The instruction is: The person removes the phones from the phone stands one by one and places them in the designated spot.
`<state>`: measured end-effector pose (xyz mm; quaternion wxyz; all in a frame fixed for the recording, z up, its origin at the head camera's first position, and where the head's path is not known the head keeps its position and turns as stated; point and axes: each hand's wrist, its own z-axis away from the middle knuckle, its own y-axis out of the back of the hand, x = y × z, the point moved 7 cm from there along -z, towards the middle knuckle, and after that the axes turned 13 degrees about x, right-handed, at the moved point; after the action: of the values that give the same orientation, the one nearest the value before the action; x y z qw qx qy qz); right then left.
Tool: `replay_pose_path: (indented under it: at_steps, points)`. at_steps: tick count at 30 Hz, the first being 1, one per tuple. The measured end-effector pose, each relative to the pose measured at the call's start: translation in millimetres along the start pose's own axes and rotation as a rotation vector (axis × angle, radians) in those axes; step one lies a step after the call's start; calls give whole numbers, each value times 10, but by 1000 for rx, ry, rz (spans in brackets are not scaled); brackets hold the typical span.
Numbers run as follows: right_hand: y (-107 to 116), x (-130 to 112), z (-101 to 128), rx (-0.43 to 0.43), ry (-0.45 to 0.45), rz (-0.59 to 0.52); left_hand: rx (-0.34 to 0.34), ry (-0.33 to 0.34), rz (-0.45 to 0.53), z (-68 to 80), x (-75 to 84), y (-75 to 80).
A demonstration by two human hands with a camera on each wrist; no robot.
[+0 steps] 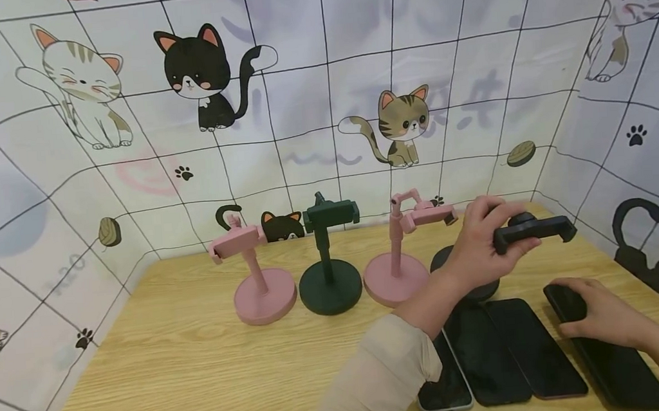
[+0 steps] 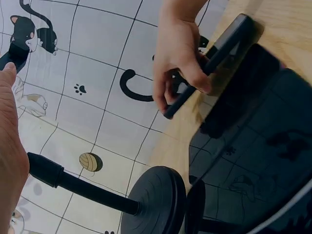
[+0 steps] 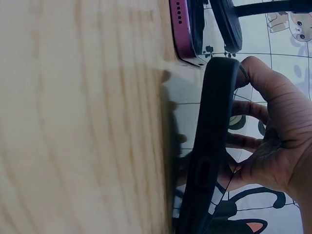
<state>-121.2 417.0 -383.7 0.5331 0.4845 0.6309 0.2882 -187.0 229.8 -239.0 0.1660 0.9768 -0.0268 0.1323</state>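
While both hands were at work on the right side of the table, the scene lay as follows, nearest first.

Phones: four dark phones lay side by side at the near right edge of the wooden table (image 1: 174, 372); the leftmost phone (image 1: 445, 387) was partly under the left sleeve, and two more phones (image 1: 506, 349) lay flat just beside it.
Right hand: the right hand (image 1: 602, 316) curled over the far end of the rightmost phone (image 1: 614, 357), thumb on one long edge and fingers on the other, gripping it; in the wrist views that end was tilted up off the table.
Rightmost phone: it sat in a black case at the right end of the row, near the table's right edge, just beside the other phones.
Left hand: the left hand (image 1: 480, 245) reached across the phones, fingers bent over the clamp (image 1: 535, 231) of the black stand and holding its left end.
Black stand: its round base (image 1: 469, 278) stood just beyond the phones, mostly hidden by the left wrist.
Other stands: further back and to the left, three stands stood upright in a row, a pink stand (image 1: 397, 252), a dark green stand (image 1: 328, 263) and another pink stand (image 1: 253, 269), their bases close together.
Backdrop: a cloth with cartoon cats (image 1: 203, 73) and a grid pattern closed off the back and the sides.
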Motion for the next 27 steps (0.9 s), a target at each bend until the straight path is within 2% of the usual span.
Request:
replay_pose_path:
  at_steps: [8,13,17,21,24,27]
  points:
    - [-60,-17,-41,-14,-5,5,-24,16,-7,8,-177,-99]
    - [-85,0,-64,-23,-6,20,-58,72,22,7,-261,-141]
    - [-102,19,-91,-5,7,60,-97,138,-2,-31,-321,-174]
    - [-135,53,-109,-11,4,104,-138,249,-59,-43,-394,-224]
    - [-158,63,-116,-10,5,108,-152,332,-58,-44,-436,-257]
    - [-170,78,-112,-4,3,108,-148,379,-42,-55,-450,-281]
